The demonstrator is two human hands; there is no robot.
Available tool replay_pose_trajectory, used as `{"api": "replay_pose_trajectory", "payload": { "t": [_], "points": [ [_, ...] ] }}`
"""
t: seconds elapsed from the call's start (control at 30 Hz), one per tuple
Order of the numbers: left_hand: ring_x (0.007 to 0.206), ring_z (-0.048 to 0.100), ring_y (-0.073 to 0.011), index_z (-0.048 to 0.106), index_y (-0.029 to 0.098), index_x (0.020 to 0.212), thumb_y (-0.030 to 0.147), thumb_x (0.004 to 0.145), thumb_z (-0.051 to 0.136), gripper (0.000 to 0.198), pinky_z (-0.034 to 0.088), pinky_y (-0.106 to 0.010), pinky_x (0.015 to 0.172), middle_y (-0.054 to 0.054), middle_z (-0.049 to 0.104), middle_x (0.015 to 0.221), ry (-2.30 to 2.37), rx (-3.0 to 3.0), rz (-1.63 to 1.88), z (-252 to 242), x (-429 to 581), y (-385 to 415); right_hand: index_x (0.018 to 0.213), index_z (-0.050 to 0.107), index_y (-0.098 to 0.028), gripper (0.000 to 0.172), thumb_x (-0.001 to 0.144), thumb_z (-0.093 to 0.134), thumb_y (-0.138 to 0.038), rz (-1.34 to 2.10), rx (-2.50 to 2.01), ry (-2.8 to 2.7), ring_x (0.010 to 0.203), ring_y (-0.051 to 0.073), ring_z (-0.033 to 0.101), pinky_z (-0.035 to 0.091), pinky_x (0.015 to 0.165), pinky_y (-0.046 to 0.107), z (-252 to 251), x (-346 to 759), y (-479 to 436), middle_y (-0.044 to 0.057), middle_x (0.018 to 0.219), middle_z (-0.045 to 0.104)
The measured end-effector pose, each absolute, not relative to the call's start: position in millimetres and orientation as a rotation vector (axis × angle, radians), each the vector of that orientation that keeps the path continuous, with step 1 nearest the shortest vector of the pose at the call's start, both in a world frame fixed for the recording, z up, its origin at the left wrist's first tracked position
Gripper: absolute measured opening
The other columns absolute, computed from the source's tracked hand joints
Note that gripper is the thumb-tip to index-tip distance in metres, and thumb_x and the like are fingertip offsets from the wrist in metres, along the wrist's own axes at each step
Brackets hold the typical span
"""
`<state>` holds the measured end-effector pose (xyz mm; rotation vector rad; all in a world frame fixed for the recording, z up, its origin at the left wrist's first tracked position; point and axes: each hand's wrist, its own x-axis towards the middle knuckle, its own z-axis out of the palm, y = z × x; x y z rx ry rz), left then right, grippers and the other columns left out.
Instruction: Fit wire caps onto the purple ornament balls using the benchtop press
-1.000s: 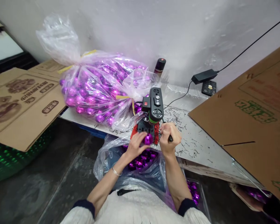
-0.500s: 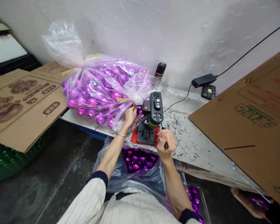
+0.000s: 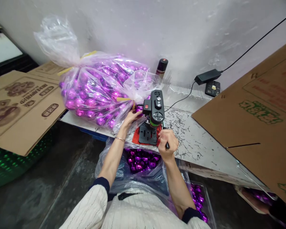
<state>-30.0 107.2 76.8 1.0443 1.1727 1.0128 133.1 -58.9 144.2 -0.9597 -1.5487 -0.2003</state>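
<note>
L carton (image 3: 4, 130) is showing brown print (image 3: 21, 87), R carton (image 3: 250, 140) green & red print (image 3: 259, 113), all too blurry to read. Bench (image 3: 212, 159) is running along a grey wall (image 3: 181, 38), black bits (image 3: 181, 124) littering its top. Tied clear bag (image 3: 59, 41) is holding purple balls (image 3: 82, 101); an open bag (image 3: 103, 165) below is holding more. Your R hand (image 3: 168, 141) is clenching the handle (image 3: 167, 146) of the black press (image 3: 157, 106); your L hand (image 3: 131, 117) is sitting by a purple ball (image 3: 138, 109) btwn tied bag & press, can't tell if gripping.
</note>
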Motion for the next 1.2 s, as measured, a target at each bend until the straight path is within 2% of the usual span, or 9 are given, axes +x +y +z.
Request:
{"api": "replay_pose_trajectory", "payload": {
  "t": [0.13, 0.23, 0.3, 0.43, 0.53, 0.73, 0.93, 1.2],
  "points": [
    [0.095, 0.078, -0.0213, 0.061, 0.021, 0.139, 0.033, 0.092, 0.072, 0.049, 0.063, -0.043, 0.096, -0.010, 0.077, 0.120, 0.939, 0.805, 1.187, 78, -51, 80, 0.074, 0.052, -0.023, 0.028, 0.096, 0.046, -0.007, -0.193, -0.961, -1.546, 0.063, 0.014, 0.059, 0.043, 0.059, 0.029, 144, 134, -59, 0.000, 0.066, 0.060],
    [0.104, 0.076, -0.0225, 0.060, 0.026, 0.141, 0.032, 0.091, 0.074, 0.052, 0.063, -0.045, 0.100, -0.009, 0.074, 0.130, 0.912, 0.757, 1.223, 77, -66, 58, 0.074, 0.052, -0.023, 0.028, 0.097, 0.047, -0.008, -0.193, -0.948, -1.544, 0.063, 0.014, 0.059, 0.043, 0.059, 0.029, 143, 134, -58, 0.000, 0.066, 0.060],
    [0.110, 0.075, -0.0230, 0.062, 0.027, 0.139, 0.037, 0.092, 0.074, 0.050, 0.063, -0.045, 0.101, -0.008, 0.072, 0.134, 0.905, 0.743, 1.222, 75, -71, 43, 0.074, 0.052, -0.023, 0.028, 0.097, 0.047, -0.008, -0.189, -0.947, -1.543, 0.064, 0.014, 0.059, 0.043, 0.060, 0.029, 143, 134, -58, 0.000, 0.066, 0.059],
    [0.113, 0.074, -0.0246, 0.059, 0.025, 0.140, 0.054, 0.090, 0.074, 0.060, 0.062, -0.044, 0.101, -0.009, 0.073, 0.132, 0.964, 0.850, 1.192, 64, -64, 12, 0.075, 0.053, -0.023, 0.027, 0.097, 0.047, -0.009, -0.190, -0.957, -1.548, 0.063, 0.014, 0.060, 0.045, 0.060, 0.029, 143, 135, -57, 0.000, 0.067, 0.061],
    [0.117, 0.073, -0.0261, 0.057, 0.022, 0.141, 0.057, 0.087, 0.075, 0.067, 0.058, -0.043, 0.107, -0.011, 0.075, 0.127, 1.048, 1.066, 1.206, 49, -43, -7, 0.075, 0.054, -0.023, 0.027, 0.097, 0.047, -0.008, -0.205, -0.965, -1.556, 0.063, 0.014, 0.060, 0.044, 0.059, 0.029, 145, 136, -57, 0.000, 0.068, 0.062],
    [0.132, 0.065, -0.0304, 0.062, 0.018, 0.138, 0.054, 0.084, 0.080, 0.067, 0.048, -0.048, 0.118, -0.015, 0.069, 0.140, 1.241, 1.360, 1.248, 21, -12, -16, 0.077, 0.053, -0.023, 0.026, 0.098, 0.046, -0.009, -0.210, -0.977, -1.583, 0.064, 0.014, 0.061, 0.045, 0.061, 0.028, 147, 136, -59, 0.000, 0.068, 0.062],
    [0.122, 0.070, -0.0297, 0.060, 0.018, 0.143, 0.049, 0.088, 0.078, 0.066, 0.054, -0.046, 0.110, -0.014, 0.074, 0.131, 1.219, 1.619, 1.172, 17, -11, -6, 0.076, 0.054, -0.023, 0.026, 0.098, 0.046, -0.011, -0.225, -0.997, -1.575, 0.064, 0.014, 0.061, 0.045, 0.061, 0.029, 146, 136, -60, 0.000, 0.069, 0.063],
    [0.136, 0.061, -0.0314, 0.059, 0.021, 0.144, 0.048, 0.089, 0.077, 0.064, 0.047, -0.050, 0.118, -0.016, 0.065, 0.145, 1.149, 1.872, 1.139, 15, -9, -3, 0.077, 0.052, -0.023, 0.025, 0.098, 0.047, -0.010, -0.224, -0.991, -1.597, 0.065, 0.013, 0.061, 0.046, 0.061, 0.028, 148, 138, -61, 0.000, 0.070, 0.063]
  ]
}}
